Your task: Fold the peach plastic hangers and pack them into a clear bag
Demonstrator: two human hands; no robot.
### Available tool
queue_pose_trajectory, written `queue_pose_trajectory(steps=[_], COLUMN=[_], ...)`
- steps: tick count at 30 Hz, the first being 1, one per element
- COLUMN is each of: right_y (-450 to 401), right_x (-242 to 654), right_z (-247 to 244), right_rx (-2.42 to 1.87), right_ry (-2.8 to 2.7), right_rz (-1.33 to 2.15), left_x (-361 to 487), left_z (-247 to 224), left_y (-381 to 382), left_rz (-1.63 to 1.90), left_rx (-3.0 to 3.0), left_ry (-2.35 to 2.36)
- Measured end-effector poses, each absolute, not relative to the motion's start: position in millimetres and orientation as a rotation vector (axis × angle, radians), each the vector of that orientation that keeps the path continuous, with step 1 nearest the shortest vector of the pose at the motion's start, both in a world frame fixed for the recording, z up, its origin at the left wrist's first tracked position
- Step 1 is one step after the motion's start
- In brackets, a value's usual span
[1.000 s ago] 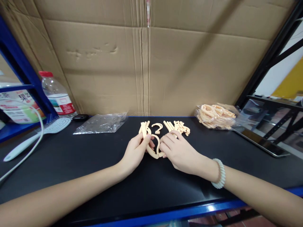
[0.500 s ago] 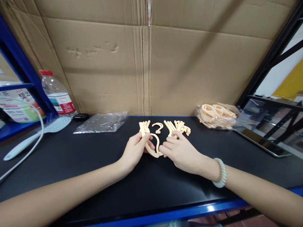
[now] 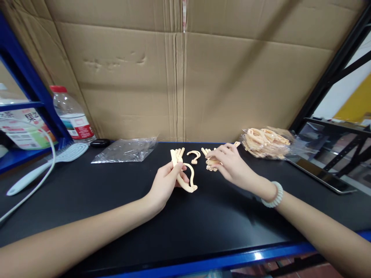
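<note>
My left hand [image 3: 166,181] is closed around a curved cream plastic hanger part [image 3: 191,177], its loop and rounded lower end showing beyond the fingers. Just behind this hand, several straight cream hanger arms [image 3: 180,151] lie side by side. A cream hook [image 3: 194,157] rests on the table between the two hands. Over on the right, my right hand [image 3: 230,164] has its fingers curled low over a group of cream hanger pieces [image 3: 211,166]. The tip of a cream strip [image 3: 237,144] pokes out behind its knuckles; the fingers partly hide what they grip.
A clear bag of cream parts [image 3: 266,142] and a tablet [image 3: 321,175] lie at right. Toward the back left are an empty plastic bag [image 3: 124,150], a black mouse-like object [image 3: 100,143], a hairbrush [image 3: 71,152], a bottle [image 3: 72,119] and a white cable [image 3: 52,162]. Cardboard [image 3: 121,85] stands behind.
My right hand has left the lower end of the held hanger part and moved right and back over the pile of pieces. The left hand keeps its hold in nearly the same place.
</note>
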State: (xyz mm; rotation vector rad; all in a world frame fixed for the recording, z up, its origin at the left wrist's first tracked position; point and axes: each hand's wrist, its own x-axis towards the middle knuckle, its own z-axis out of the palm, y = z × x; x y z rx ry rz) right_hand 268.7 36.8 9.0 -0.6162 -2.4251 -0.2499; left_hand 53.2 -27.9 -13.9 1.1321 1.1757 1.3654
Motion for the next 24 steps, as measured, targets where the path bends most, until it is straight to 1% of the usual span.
queue_pose_trajectory(steps=[3, 14, 19, 24], right_y=[50.5, 58.1, 63.4, 66.2], right_x=[273.5, 260.1, 260.4, 259.0], right_z=[5.7, -20.5, -23.7, -24.7], right_rx=[-0.621, -0.565, -0.650, -0.623], right_ry=[-2.440, -2.529, -2.489, -2.485], right_rz=[-0.244, -0.011, -0.027, -0.074], left_x=[53.7, 52.6, 52.8, 53.0], left_z=[-12.8, -15.2, -14.7, -13.6], left_y=[-28.5, -26.8, -26.2, -26.0], left_rz=[1.378, 1.346, 1.308, 1.275], left_rx=[1.121, 1.148, 1.172, 1.198], left_ry=[1.176, 1.158, 1.169, 1.187])
